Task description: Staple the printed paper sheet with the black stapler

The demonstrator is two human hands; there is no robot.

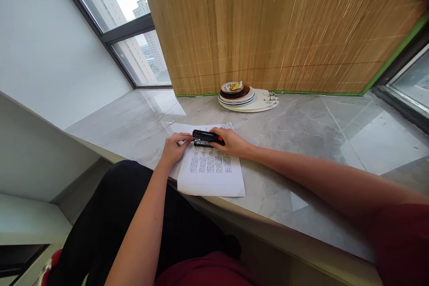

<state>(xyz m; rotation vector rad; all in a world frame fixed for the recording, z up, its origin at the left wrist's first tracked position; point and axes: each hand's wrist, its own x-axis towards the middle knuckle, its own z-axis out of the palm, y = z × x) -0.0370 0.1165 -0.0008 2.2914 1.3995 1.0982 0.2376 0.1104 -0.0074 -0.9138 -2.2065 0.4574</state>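
A black stapler [203, 136] with a red mark near its rear end lies across printed sheets of paper [211, 183]. My right hand [229, 140] is closed around the stapler's rear end, coming from the right. The stapler's jaws point left, and a gap shows between its top arm and base. At the jaw end, my left hand [177, 146] pinches the left edge of the paper, its fingertips close to or touching the stapler. Exactly what lies between those fingertips is partly hidden. The paper's near edge curls slightly at the ledge's front edge.
A grey marble-look ledge [288, 143] carries the paper. Behind it stand stacked plates [234, 98] beside an oval white platter [264, 100]. A bamboo blind [261, 31] hangs at the back, with a window [137, 53] at the left. My black-trousered leg is below the ledge.
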